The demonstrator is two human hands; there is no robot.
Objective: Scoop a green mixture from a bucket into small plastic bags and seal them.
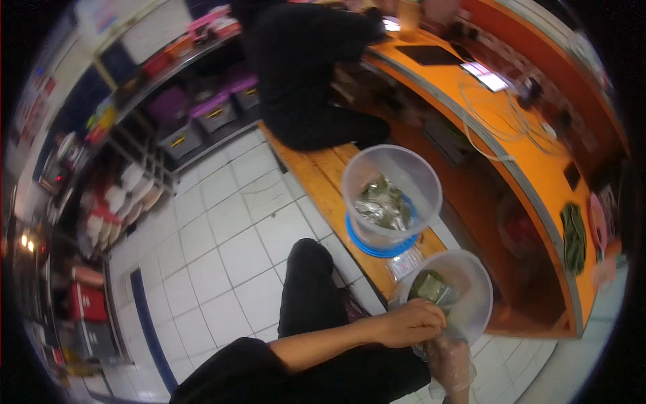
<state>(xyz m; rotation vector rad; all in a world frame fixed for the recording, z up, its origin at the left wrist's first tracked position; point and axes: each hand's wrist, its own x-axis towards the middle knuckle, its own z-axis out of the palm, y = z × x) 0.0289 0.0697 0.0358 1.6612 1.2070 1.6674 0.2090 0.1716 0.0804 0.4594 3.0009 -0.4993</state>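
Note:
My left hand (411, 323) reaches across to the near rim of a translucent plastic tub (479, 298), its fingers bent and close to my other hand. On my right hand (450, 361) is a clear plastic glove; it meets the left just outside the tub, and whether either holds something cannot be told. Inside that tub lies a green bundle, apparently leaf-wrapped (429, 288). A second translucent tub (348, 187) stands beyond it over a blue lid (371, 250), with several green pieces in clear plastic wrapping (383, 204). A clear packet with printing (404, 263) lies between the tubs.
Both tubs stand on a wooden bench (323, 169). A person in black (313, 76) sits at its far end. An orange counter (535, 166) curves along the right, bearing a lit phone (485, 77), white cables and a green cloth (573, 237). Shelves with lidded boxes (184, 141) line the left.

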